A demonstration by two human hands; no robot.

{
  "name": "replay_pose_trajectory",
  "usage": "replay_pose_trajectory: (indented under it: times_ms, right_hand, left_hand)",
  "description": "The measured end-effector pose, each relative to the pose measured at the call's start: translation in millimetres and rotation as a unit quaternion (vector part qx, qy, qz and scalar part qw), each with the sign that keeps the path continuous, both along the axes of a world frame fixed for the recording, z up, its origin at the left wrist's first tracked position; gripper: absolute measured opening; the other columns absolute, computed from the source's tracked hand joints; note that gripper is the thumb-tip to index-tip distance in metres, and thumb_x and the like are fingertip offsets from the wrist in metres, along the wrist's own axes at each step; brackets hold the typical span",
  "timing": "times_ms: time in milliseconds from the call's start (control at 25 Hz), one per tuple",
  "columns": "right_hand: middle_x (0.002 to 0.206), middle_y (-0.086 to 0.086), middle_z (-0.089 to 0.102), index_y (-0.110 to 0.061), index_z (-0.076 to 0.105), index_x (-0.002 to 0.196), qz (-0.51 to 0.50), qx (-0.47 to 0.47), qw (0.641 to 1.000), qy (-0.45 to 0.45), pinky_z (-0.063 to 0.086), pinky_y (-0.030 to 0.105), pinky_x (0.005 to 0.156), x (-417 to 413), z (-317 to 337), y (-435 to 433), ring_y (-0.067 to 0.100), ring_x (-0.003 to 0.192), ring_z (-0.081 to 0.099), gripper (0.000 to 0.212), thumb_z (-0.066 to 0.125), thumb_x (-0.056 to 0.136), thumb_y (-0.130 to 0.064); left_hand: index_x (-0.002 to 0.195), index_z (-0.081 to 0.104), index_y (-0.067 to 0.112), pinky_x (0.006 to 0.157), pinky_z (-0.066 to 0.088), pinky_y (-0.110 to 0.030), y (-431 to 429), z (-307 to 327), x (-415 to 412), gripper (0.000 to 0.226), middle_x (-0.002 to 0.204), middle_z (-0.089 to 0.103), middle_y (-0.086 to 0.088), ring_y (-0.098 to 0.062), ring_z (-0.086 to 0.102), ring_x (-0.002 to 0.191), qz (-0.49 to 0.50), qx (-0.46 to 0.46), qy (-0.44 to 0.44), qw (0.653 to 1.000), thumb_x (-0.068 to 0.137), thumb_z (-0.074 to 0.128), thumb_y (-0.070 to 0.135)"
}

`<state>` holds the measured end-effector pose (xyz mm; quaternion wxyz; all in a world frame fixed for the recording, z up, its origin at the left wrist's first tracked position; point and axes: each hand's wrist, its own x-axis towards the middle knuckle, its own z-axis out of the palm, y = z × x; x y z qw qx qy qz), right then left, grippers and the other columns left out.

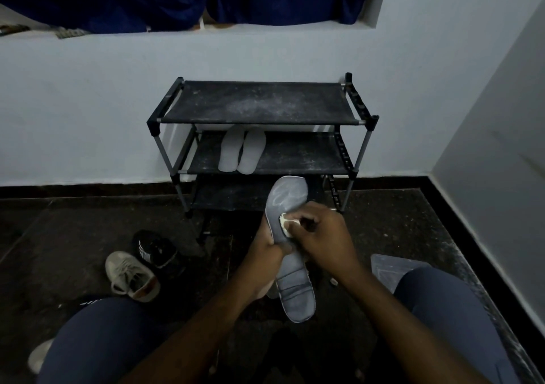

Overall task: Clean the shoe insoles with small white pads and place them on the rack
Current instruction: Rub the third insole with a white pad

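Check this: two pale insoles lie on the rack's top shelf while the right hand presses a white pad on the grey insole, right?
Wrong shelf: in the head view the two pale insoles lie on the rack's middle shelf. The right hand does press a white pad on the grey insole.

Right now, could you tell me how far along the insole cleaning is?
Two pale insoles already lie side by side on the middle shelf of the rack. The left hand holds a grey insole while the right hand presses a white pad against it. That insole has yet to reach the rack. Whether the grey sneaker and black sneaker on the floor hold more is unclear.
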<state>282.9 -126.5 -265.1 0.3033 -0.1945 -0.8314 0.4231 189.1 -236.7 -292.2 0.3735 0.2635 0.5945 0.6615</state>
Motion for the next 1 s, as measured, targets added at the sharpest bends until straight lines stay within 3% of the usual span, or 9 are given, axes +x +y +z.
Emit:
replay_pose_trajectory:
  times_ms: [120, 320, 560, 720, 880, 1000]
  right_hand:
    - [0.094, -0.011, 0.073, -0.017, 0.081, 0.098, 0.012, 0.004, 1.000, -0.001, 0.055, 0.021, 0.081, -1, -4, -2, 0.002, 0.090, 0.069, 0.015, 0.078, 0.086, -0.008]
    - [0.093, -0.010, 0.071, -0.018, 0.080, 0.097, -0.050, 0.027, 0.998, 0.014, 0.051, 0.012, 0.077, -2, -2, 5, -0.001, 0.087, 0.067, 0.013, 0.076, 0.088, -0.009]
    - [0.089, -0.008, 0.070, -0.018, 0.079, 0.088, -0.004, 0.071, 0.997, -0.026, 0.056, 0.033, 0.076, -3, -5, -1, 0.005, 0.082, 0.067, 0.008, 0.074, 0.089, -0.012]
    - [0.089, -0.006, 0.070, -0.019, 0.078, 0.088, -0.080, 0.070, 0.994, 0.006, 0.056, 0.030, 0.075, -4, 0, 9, 0.003, 0.081, 0.066, 0.011, 0.074, 0.089, -0.009]
    - [0.092, -0.007, 0.072, -0.017, 0.079, 0.090, 0.000, 0.084, 0.996, -0.029, 0.055, 0.029, 0.080, -4, -3, -6, 0.003, 0.086, 0.066, 0.009, 0.073, 0.089, -0.011]
    - [0.087, -0.009, 0.070, -0.019, 0.078, 0.084, -0.047, 0.080, 0.995, -0.026, 0.056, 0.035, 0.075, -2, -4, 4, 0.002, 0.079, 0.065, 0.008, 0.074, 0.088, -0.013]
  left_hand:
    - [0.148, 0.044, 0.020, 0.102, 0.053, -0.038, 1, 4, -3, 0.075, 0.136, 0.064, -0.009, -0.022, 0.062, 0.126, 0.024, 0.007, -0.016, 1.000, 0.086, 0.048, -0.023]
    - [0.146, 0.047, 0.023, 0.097, 0.054, -0.060, 1, 2, -4, 0.076, 0.133, 0.065, -0.013, -0.032, 0.064, 0.122, -0.009, -0.006, -0.040, 0.999, 0.085, 0.039, -0.023]
    - [0.137, 0.056, 0.020, 0.104, 0.052, -0.052, 1, 3, -4, 0.062, 0.125, 0.070, -0.006, -0.023, 0.067, 0.119, 0.005, -0.038, 0.014, 0.999, 0.089, 0.047, -0.017]
    - [0.137, 0.056, 0.026, 0.095, 0.055, -0.058, 0, 0, -2, 0.060, 0.128, 0.068, -0.007, -0.028, 0.067, 0.118, -0.027, -0.045, 0.004, 0.999, 0.089, 0.049, -0.009]
    - [0.129, 0.061, 0.018, 0.100, 0.055, -0.041, 0, 8, 0, 0.048, 0.114, 0.074, -0.001, -0.016, 0.070, 0.111, 0.001, -0.048, 0.047, 0.998, 0.092, 0.051, -0.011]
    - [0.135, 0.058, 0.024, 0.097, 0.056, -0.048, 0, 6, 0, 0.058, 0.121, 0.071, -0.004, -0.023, 0.068, 0.115, -0.011, -0.060, 0.054, 0.997, 0.089, 0.050, -0.010]
